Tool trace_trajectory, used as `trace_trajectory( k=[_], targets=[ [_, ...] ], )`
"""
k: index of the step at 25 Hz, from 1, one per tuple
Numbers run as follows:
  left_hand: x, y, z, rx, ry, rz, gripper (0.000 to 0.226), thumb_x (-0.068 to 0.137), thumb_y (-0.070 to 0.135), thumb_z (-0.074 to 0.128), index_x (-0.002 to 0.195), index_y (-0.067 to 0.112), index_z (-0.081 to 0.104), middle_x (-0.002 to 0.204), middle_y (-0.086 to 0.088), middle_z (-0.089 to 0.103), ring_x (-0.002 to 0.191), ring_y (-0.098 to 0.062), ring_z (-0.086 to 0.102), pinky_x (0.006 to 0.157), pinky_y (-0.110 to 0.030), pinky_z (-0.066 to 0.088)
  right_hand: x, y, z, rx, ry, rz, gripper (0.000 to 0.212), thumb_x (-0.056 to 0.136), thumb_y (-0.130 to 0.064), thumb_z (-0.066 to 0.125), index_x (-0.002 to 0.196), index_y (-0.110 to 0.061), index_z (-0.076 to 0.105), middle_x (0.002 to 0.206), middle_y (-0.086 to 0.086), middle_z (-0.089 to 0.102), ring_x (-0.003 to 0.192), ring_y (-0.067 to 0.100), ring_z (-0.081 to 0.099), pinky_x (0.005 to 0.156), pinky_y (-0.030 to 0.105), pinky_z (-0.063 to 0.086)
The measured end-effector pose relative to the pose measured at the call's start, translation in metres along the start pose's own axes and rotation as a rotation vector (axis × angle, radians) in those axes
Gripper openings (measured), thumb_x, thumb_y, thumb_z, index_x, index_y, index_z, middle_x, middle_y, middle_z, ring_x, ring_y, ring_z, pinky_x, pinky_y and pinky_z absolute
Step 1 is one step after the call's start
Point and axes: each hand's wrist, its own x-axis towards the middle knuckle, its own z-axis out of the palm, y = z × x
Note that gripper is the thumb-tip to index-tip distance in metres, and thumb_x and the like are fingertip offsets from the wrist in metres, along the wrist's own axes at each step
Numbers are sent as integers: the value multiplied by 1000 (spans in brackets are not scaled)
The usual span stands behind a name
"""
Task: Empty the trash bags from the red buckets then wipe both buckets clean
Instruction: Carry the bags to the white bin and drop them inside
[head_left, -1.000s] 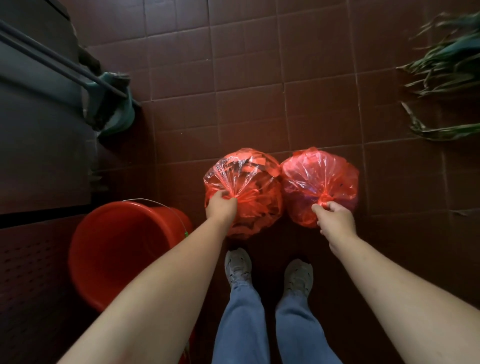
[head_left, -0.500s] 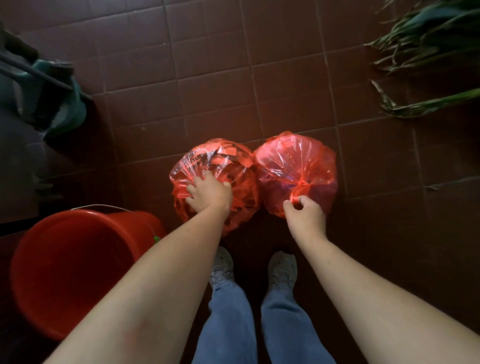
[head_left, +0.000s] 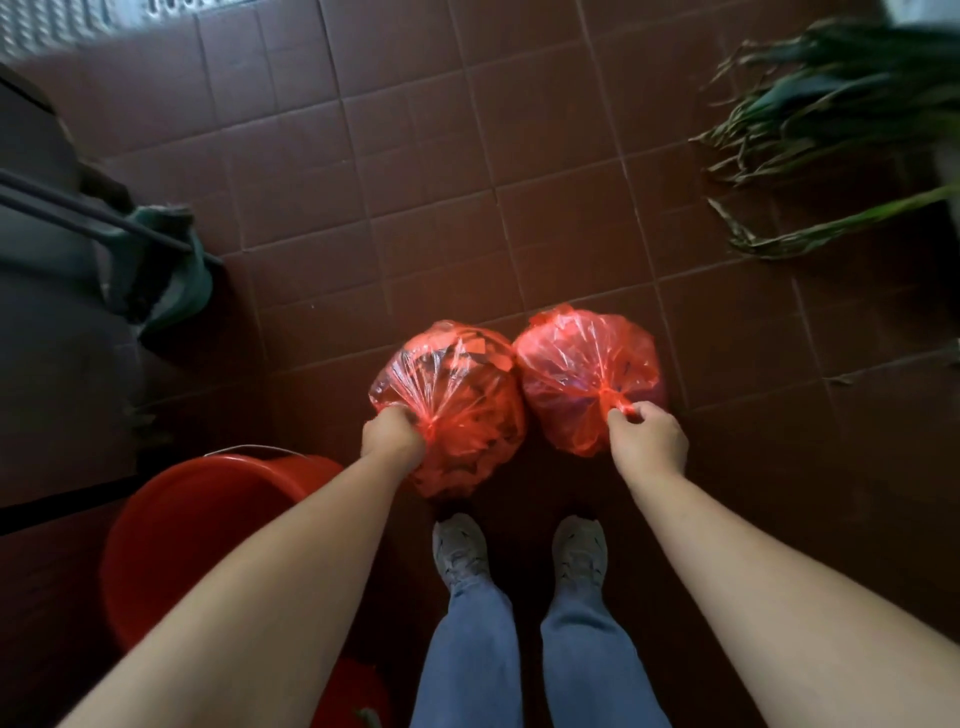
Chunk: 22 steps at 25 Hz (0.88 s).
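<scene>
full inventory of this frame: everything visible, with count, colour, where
left bag: 1, translucent red, full, ahead of the shoes, touching the right bag
right bag: 1, translucent red, knotted on top
bucket: 1, red, lower left, upright, wire handle
red sliver: 1, bottom edge; maybe a second bucket, cannot tell
mop: 1, green head, left side
plant leaves: several, green, top right
floor tiles: many, brown-red
grate: 1, grey, top left, blurred
shoes: 2, grey, bottom centre
jeans: blue
left hand: grips the left bag's neck
right hand: pinches the right bag's knot
</scene>
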Motion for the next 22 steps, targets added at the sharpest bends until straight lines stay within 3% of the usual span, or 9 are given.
trace_trajectory(
  k=[3, 6, 9, 13, 18, 22],
  targets=[
    [-27, 8, -20, -127, 58, 70, 38, 82, 23, 74, 119, 30, 69, 108, -4, 72, 106, -24, 66, 82, -26, 49, -10, -7, -26, 102, 14, 42, 18, 87, -29, 62, 80, -15, 68, 87, 11, 69, 83, 33, 63, 67, 34, 46],
    [-73, 24, -50, -81, 87, 157, 34, 83, 29, 72, 117, 30, 68, 106, -3, 72, 106, -26, 65, 84, -27, 48, -27, -19, -76, 197, 67, 62, 18, 85, -27, 62, 73, -15, 66, 82, 7, 69, 79, 30, 64, 65, 31, 47],
    [-134, 42, -84, 199, 171, 239, 37, 85, 25, 59, 121, 29, 64, 118, -11, 67, 113, -36, 60, 93, -37, 49, -56, -33, -137, 151, 115, 34, 16, 88, -28, 62, 91, -17, 74, 103, 9, 67, 78, 23, 61, 62, 18, 43],
    [-245, 70, -135, 584, 345, 343, 47, 84, 16, 48, 130, 23, 55, 116, -6, 67, 121, -33, 49, 99, -41, 40, -120, -46, -241, 95, 170, -62, 29, 94, -28, 61, 114, -12, 74, 117, 11, 59, 103, 29, 59, 79, 26, 37],
    [-373, 110, -176, 787, 394, 371, 45, 95, 21, 43, 139, 28, 51, 128, -2, 61, 120, -29, 47, 101, -38, 42, -206, -38, -350, 105, 190, -88, 32, 98, -30, 57, 120, -12, 71, 119, 10, 60, 109, 28, 59, 83, 28, 41],
    [-442, 152, -190, 923, 375, 426, 38, 96, 28, 45, 130, 27, 62, 131, 1, 61, 121, -29, 48, 97, -38, 42, -249, -16, -418, 160, 261, -69, 29, 95, -27, 60, 114, -9, 73, 119, 13, 63, 108, 28, 61, 89, 29, 44]
  ],
)
